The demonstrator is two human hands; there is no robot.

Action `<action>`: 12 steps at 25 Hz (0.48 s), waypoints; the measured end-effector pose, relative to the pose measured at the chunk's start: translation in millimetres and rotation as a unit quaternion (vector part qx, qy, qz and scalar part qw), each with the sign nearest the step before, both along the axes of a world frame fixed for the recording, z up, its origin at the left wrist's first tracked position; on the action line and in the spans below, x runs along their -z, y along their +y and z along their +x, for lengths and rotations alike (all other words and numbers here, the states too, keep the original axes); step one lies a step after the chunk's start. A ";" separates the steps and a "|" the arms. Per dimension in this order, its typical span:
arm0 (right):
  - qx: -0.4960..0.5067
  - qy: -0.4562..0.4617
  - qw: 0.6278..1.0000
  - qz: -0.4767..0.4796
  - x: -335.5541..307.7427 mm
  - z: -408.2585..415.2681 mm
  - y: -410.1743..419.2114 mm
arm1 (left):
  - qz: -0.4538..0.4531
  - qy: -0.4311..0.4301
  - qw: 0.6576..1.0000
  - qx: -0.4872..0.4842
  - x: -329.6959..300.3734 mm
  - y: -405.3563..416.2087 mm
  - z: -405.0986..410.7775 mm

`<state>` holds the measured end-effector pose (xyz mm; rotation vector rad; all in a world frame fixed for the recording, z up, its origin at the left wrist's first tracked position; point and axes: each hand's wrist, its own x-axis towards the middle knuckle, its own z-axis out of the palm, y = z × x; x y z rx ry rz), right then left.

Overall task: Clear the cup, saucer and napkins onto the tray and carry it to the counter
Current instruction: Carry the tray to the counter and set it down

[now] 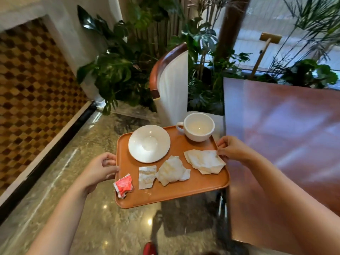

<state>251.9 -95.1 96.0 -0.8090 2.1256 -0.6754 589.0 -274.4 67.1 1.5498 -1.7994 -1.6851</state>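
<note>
An orange tray [184, 192] hangs in the air above the marble floor, to the left of the table. My left hand [100, 170] grips its left edge and my right hand [232, 149] grips its right edge. On the tray stand an empty white cup [197, 128] at the far right corner and a white saucer [149, 143] at the far left. In front of them lie a flat stained napkin [204, 161], a crumpled napkin [172, 171], a torn white sachet [146, 176] and a red sachet [123, 185] hanging over the left edge.
A reddish wooden table [287, 144] fills the right side, its edge close to the tray. A white chair with a brown rim [171, 85] stands just beyond the tray. Large potted plants [117, 70] stand behind it. A patterned wall [33, 85] runs along the left of the glossy floor [77, 208].
</note>
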 end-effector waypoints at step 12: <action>-0.131 0.012 0.991 -0.010 -13.5 119.5 -214.4 | -0.004 0.000 0.991 -0.136 -14.8 -121.6 150.2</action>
